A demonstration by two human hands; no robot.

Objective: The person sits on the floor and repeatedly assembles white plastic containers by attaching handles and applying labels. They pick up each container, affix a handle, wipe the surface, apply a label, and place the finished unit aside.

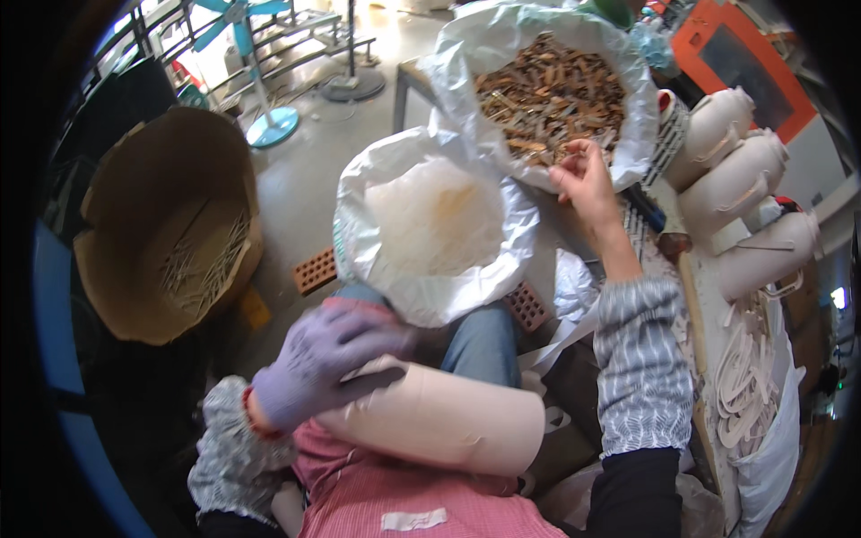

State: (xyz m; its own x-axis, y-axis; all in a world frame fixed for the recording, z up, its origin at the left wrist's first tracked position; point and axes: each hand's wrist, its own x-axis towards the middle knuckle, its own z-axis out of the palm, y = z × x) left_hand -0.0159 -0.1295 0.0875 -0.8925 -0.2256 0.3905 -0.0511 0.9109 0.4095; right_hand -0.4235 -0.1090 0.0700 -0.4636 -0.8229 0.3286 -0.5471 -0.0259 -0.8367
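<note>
The left glove (323, 359) is lavender, darker-marked on its back, above a red wristband (255, 414). Both sleeves (641, 368) are grey with a white pattern; the cuffs show black. The apron (421, 498) is pink with a fine check and 1 white label (414, 520). The tube (448, 417) is pale pinkish beige, the jeans (482, 345) blue. White bags (357, 202) surround mottled brown, rust and tan chips (560, 99). 2 bricks (314, 272) are reddish brown, dotted with dark holes. The carton (170, 229) is brown, the fan base (272, 127) light blue, the floor (305, 170) grey; an orange frame (695, 45) borders a dark panel (735, 76).
</note>
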